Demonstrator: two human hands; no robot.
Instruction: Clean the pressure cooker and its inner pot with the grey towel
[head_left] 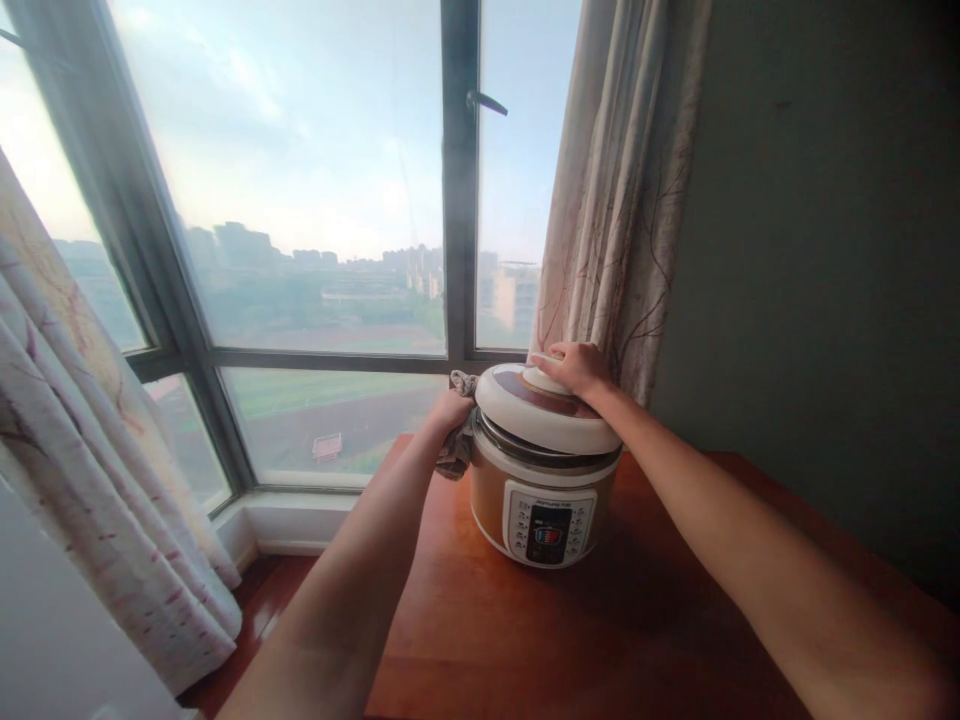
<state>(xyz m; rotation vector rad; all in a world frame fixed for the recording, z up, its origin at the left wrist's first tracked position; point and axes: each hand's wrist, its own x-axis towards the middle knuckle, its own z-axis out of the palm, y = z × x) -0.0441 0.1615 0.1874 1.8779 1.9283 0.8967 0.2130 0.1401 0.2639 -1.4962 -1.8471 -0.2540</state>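
Note:
An electric pressure cooker with a brown body and a button panel stands on a reddish wooden table. Its white and brown lid sits tilted, lifted slightly at one side. My right hand grips the lid's handle at the top. My left hand holds a grey cloth pressed against the cooker's left side, just under the lid's rim.
A large window with a dark frame and a handle lies behind the table. Patterned curtains hang at the right and the left. A grey wall closes the right side. The floor lies below left.

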